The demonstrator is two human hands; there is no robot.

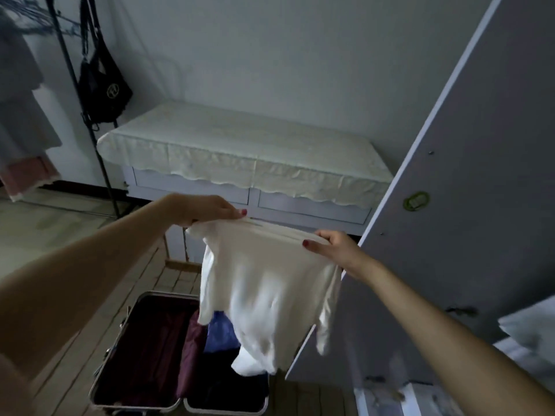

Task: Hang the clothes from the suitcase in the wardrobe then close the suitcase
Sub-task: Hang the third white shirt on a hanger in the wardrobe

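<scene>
Two bare forearms reach forward from the bottom corners. Below and between them an open suitcase (168,355) lies on the wooden floor, its maroon-lined half on the left, the other half holding dark and blue clothes (219,328). Above the suitcase hangs a white top (264,283), held up by its upper edge and blurred lower down. The left hand (207,210) pinches the top's left corner, thumb on top with the fingers curled beneath. The right hand (336,247) grips the right end, thumb pressed on the near face, fingers curled behind. Just right of the top stands the open wardrobe door (468,181). Farther back a low cabinet (252,196) under a cream cloth (240,145) sits against the wall, with a black bag (103,85) hanging from a metal rack (75,76) on its left
</scene>
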